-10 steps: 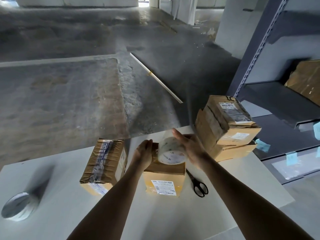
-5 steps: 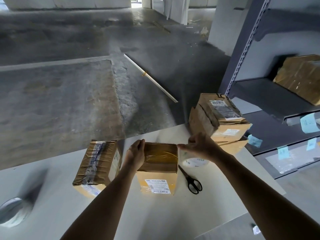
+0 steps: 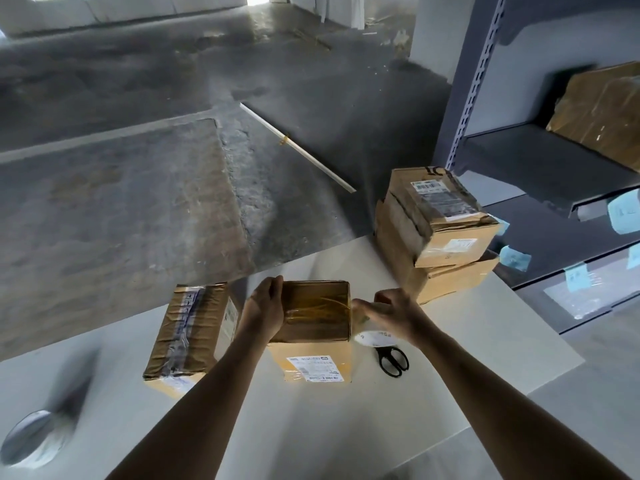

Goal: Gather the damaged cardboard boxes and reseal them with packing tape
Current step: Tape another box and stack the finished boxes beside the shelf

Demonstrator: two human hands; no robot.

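A pale worktop (image 3: 311, 427) fills the lower frame, with black scissors (image 3: 391, 353) lying right of centre. Beyond is grey concrete floor (image 3: 138, 202) crossed by a thin white rod (image 3: 311, 157). Grey shelving (image 3: 519, 161) carrying blue notes (image 3: 515, 258) stands at right.

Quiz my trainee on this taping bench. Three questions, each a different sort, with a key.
1. Multiple choice: what does the right hand grip?
A) a knife
B) the tape roll
C) a marker

2. True or false: the scissors lie on the table to the right of the middle box, and neither hand holds them.

3. Fill in: the stack at the table's far right corner holds ___ boxes.

Key: 1 B; 2 true; 3 two.
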